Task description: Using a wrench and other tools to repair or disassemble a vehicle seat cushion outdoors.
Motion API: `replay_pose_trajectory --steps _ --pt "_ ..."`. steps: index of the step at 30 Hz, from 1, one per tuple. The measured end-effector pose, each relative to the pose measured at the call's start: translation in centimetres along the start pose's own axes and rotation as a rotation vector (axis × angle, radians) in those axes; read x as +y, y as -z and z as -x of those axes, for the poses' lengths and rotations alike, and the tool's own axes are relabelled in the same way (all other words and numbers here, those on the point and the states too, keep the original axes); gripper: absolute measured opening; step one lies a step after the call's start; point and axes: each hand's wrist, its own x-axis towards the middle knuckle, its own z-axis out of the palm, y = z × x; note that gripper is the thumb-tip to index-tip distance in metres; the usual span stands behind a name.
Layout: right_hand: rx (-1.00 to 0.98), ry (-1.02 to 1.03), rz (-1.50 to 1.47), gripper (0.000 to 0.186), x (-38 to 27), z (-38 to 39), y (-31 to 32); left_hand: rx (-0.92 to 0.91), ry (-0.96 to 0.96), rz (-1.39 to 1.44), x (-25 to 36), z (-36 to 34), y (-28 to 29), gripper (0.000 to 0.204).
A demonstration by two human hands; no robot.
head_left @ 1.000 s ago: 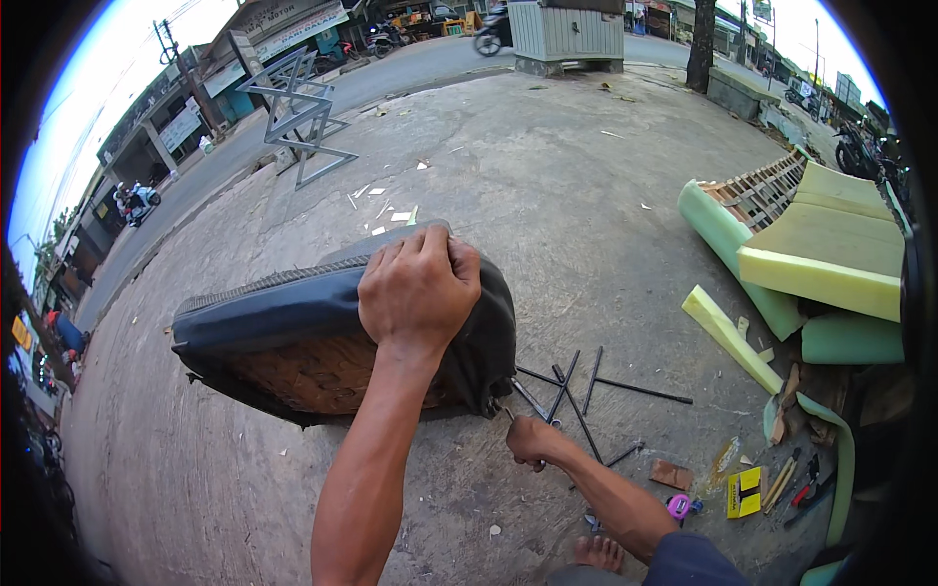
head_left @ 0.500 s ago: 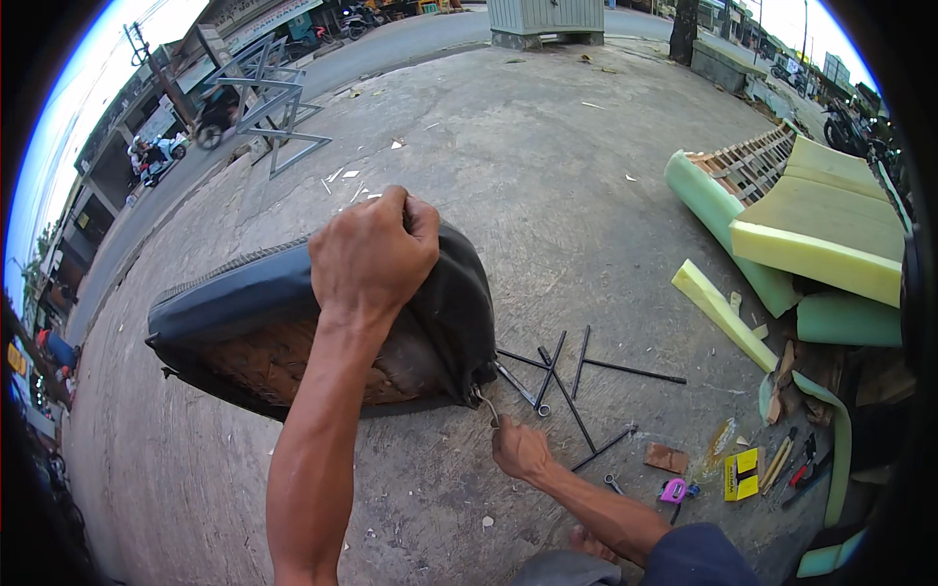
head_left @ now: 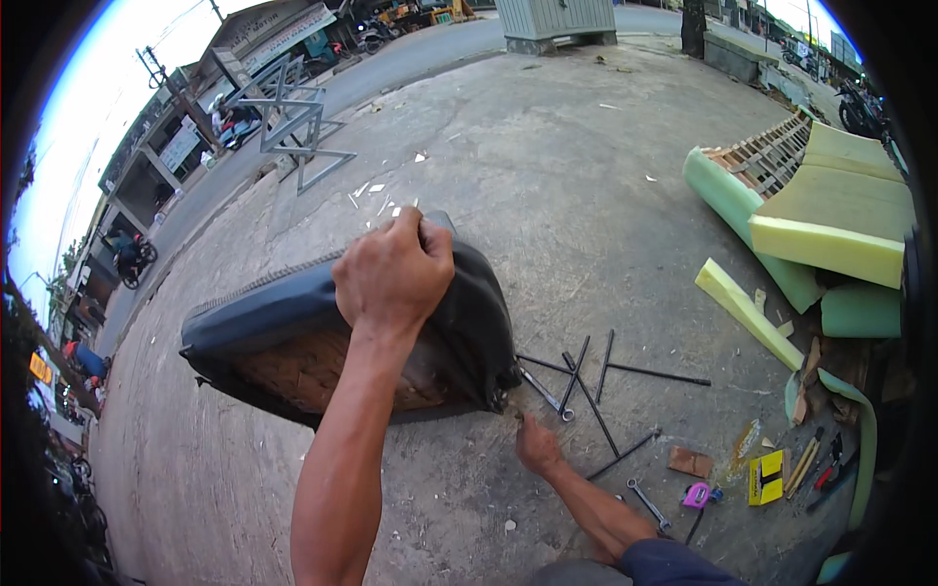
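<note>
Clenching one black seat [head_left: 269,305], tilted on concrete [head_left: 547,186], with one left hand [head_left: 394,266] — curling one right hand [head_left: 538,447] near the seat's lower corner, cannot tell around what — near two wrenches [head_left: 647,503].

From my end I had the left hand [head_left: 394,269] curled over the upper edge of a black seat [head_left: 264,308], which sat tilted, brown underside showing. Right hand [head_left: 539,446] was just off the seat's lower right corner, fingers bent; couldn't tell if it held anything. On the concrete [head_left: 440,498], right side, I saw black rods [head_left: 660,373], a pink tape measure [head_left: 696,495] and a yellow box [head_left: 765,479]. Yellow foam [head_left: 831,249] lay farther right.
</note>
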Motion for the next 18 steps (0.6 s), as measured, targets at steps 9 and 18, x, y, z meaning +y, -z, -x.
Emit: replay_pose_trajectory --steps 9,18 --pt "-0.283 -0.386 -0.016 0.03 -5.6 -1.9 8.0 -0.012 0.026 0.013 -0.5 -1.1 -1.0 0.027" --pt "-0.631 -0.326 0.15 0.042 -8.2 -4.3 11.9 0.004 0.023 0.046 0.0 -0.9 -1.1 0.026"
